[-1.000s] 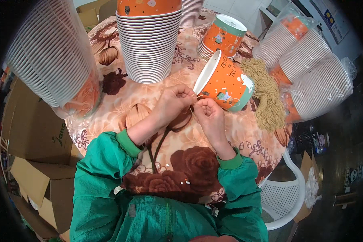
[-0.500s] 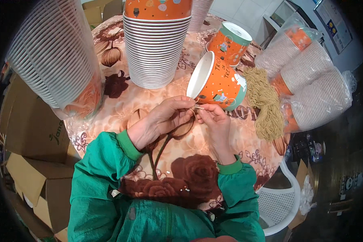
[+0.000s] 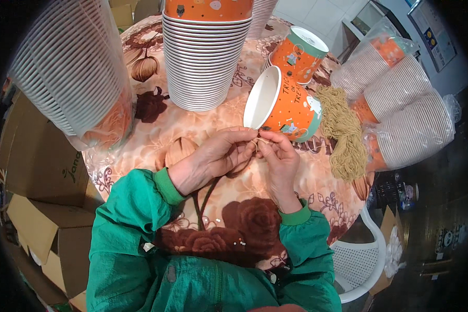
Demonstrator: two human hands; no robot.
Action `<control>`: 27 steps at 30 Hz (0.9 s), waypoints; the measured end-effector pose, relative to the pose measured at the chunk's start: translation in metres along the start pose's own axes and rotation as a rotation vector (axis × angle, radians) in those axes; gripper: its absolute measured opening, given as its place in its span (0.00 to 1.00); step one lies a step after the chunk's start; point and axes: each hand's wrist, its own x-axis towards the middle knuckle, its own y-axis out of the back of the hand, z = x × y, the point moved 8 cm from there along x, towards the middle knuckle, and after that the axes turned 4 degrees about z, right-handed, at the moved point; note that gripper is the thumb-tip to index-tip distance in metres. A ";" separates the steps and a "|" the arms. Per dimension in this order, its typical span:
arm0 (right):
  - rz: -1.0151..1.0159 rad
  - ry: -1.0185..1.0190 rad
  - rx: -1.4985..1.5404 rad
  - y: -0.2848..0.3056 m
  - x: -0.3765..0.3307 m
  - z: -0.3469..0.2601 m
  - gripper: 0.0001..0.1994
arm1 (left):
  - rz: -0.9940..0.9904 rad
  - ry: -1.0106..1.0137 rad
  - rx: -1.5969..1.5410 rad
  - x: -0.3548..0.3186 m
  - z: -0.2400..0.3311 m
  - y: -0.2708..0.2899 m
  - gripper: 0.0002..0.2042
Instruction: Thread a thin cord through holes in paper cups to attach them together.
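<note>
A thin pale string [image 3: 256,147] is pinched between the fingertips of my left hand [image 3: 219,156] and my right hand [image 3: 281,162], which almost meet. Just beyond them an orange paper bucket [image 3: 299,117] with a green base band and small printed figures lies tilted on its side, its white mouth facing left. My fingertips are right by its near rim; whether the string passes through the bucket is hidden. To the right of the bucket rests a bundle of tan cords [image 3: 343,138]. Several tiny white bits [image 3: 239,243] lie on the flowered tablecloth [image 3: 156,138] near me.
A tall stack of nested buckets [image 3: 207,67] stands at the back, with a plastic-wrapped stack [image 3: 73,78] on the left. Behind the tilted bucket is an upturned bucket [image 3: 298,54]. Wrapped stacks [image 3: 413,132] line the right edge. Cardboard boxes [image 3: 47,156] and a white chair [image 3: 360,262] flank the table.
My fingertips have shifted slightly while working the string, and both hands still pinch it. The whole view has moved a little; the bucket keeps its place beside my hands.
</note>
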 end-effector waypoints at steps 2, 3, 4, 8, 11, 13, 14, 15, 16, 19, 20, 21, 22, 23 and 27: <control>-0.029 -0.013 0.032 -0.003 0.000 -0.001 0.09 | 0.003 -0.008 0.005 -0.001 0.001 0.000 0.06; -0.027 -0.012 0.033 -0.003 0.001 -0.001 0.09 | 0.004 -0.016 0.008 -0.001 0.002 0.000 0.06; -0.035 0.025 0.019 -0.005 0.001 -0.005 0.09 | 0.004 -0.015 0.007 -0.002 0.002 0.000 0.06; -0.047 0.081 -0.010 -0.006 -0.001 -0.009 0.08 | -0.079 -0.004 0.033 -0.005 0.000 -0.008 0.05; -0.073 0.188 -0.128 -0.005 -0.001 -0.011 0.08 | -0.043 -0.017 0.046 -0.004 -0.002 -0.007 0.05; -0.060 0.182 -0.133 -0.003 -0.002 -0.010 0.07 | -0.020 -0.021 0.044 -0.005 -0.003 -0.007 0.05; -0.048 0.174 -0.138 -0.003 -0.001 -0.010 0.06 | 0.006 -0.018 0.060 -0.006 -0.004 -0.007 0.05; -0.046 0.177 -0.139 -0.003 -0.001 -0.011 0.06 | 0.031 -0.015 0.076 -0.005 -0.004 -0.007 0.04; -0.043 0.159 -0.137 -0.004 -0.002 -0.012 0.05 | 0.030 -0.013 0.077 -0.005 -0.004 -0.005 0.04; -0.045 0.139 -0.118 -0.008 -0.004 -0.013 0.03 | -0.087 -0.016 0.158 -0.006 -0.002 -0.007 0.03; -0.054 0.137 -0.099 -0.011 -0.004 -0.012 0.02 | -0.026 -0.039 0.195 -0.006 0.001 -0.003 0.03; -0.048 0.138 -0.128 -0.011 -0.003 -0.010 0.02 | 0.036 -0.063 0.231 -0.006 0.005 0.001 0.03; -0.042 0.140 -0.130 -0.008 -0.002 -0.008 0.02 | 0.097 -0.089 0.267 -0.008 0.008 0.002 0.03; -0.043 0.126 -0.169 -0.006 -0.001 -0.004 0.02 | 0.094 -0.086 0.269 -0.009 0.008 -0.001 0.03; -0.055 0.100 -0.207 -0.003 0.000 0.002 0.02 | 0.122 -0.128 0.352 -0.008 0.016 -0.001 0.03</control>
